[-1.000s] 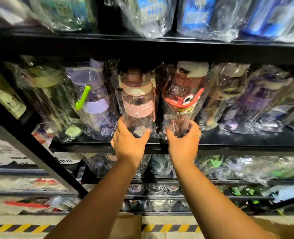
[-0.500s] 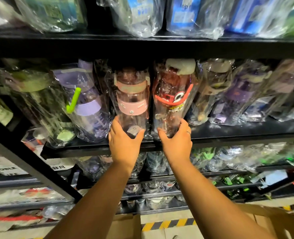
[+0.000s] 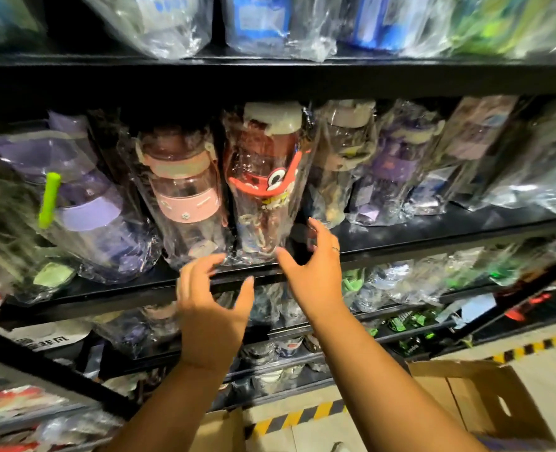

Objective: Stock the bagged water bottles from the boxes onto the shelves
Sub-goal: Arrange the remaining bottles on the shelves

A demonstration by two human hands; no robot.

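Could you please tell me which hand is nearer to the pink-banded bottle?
Left. The left hand hovers just below the pink-banded bottle; the right hand is farther right, at the base of the red cartoon bottle.

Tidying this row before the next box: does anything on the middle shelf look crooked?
The purple bottle with the green straw leans left, away from the pink bottle, which stands nearly upright beside the red bottle. The wide lens may exaggerate this. Nothing looks spilled.

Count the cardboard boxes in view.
2. An open box sits on the floor at lower right. Only a corner of a second box shows at bottom centre. Others may sit out of frame.
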